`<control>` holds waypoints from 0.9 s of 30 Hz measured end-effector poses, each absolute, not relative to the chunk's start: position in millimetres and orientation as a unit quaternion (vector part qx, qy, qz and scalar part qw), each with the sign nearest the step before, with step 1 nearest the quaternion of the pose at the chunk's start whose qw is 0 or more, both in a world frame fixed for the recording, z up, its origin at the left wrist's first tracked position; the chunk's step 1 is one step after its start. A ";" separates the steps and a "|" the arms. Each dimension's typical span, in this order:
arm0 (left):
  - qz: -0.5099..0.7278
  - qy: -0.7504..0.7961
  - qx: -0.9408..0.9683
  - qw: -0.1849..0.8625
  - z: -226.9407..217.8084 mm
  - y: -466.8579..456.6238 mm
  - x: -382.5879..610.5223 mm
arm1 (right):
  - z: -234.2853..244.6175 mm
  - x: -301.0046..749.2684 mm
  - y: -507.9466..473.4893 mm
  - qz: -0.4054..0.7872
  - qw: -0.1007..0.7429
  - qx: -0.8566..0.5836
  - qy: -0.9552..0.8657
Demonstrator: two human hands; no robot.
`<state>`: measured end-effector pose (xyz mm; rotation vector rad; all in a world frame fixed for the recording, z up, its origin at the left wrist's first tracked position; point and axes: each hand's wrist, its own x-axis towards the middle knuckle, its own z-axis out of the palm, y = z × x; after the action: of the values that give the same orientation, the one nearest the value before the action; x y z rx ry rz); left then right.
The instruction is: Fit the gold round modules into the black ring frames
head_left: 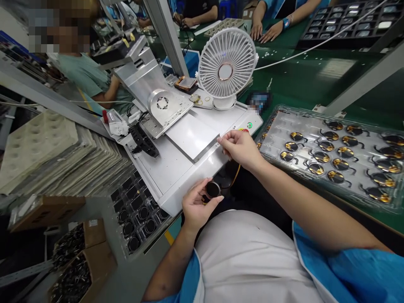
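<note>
Low in front of the machine, my left hand (pixel 196 206) is closed around a small round black disc-like part (pixel 213 189) with a dark rim, its flat face turned up. My right hand (pixel 238 145) is pinched at the right front corner of a flat white plate (pixel 195 135) on the machine bed. Whatever sits between those fingertips, if anything, is too small to make out. Behind the plate stands a silver metal fixture (pixel 160 103) with a round hub.
A white fan (pixel 225 67) stands behind the plate. To the right, a clear tray (pixel 277 126) bears several round parts with flex tails. Black round parts fill a tray (pixel 126 248) at lower left, near cardboard boxes (pixel 97 240). Co-workers sit across the green bench (pixel 293 80).
</note>
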<state>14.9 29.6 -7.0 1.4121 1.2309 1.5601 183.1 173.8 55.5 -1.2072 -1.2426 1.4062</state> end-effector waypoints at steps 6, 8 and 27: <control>0.575 0.507 0.558 0.318 -12.8 28.3 17.2 | 45.0 188.8 105.9 0.678 0.284 -0.418 -0.534; 0.566 0.510 0.567 0.313 -14.1 29.3 17.2 | 43.4 188.6 94.6 0.680 0.267 -0.419 -0.539; 0.541 0.488 0.619 0.294 -17.7 26.0 23.2 | 29.6 208.9 92.1 0.679 0.293 -0.451 -0.500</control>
<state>23.2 26.0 -17.7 1.6478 1.2994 1.4406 208.9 92.1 29.6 -1.2002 -1.3330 1.8075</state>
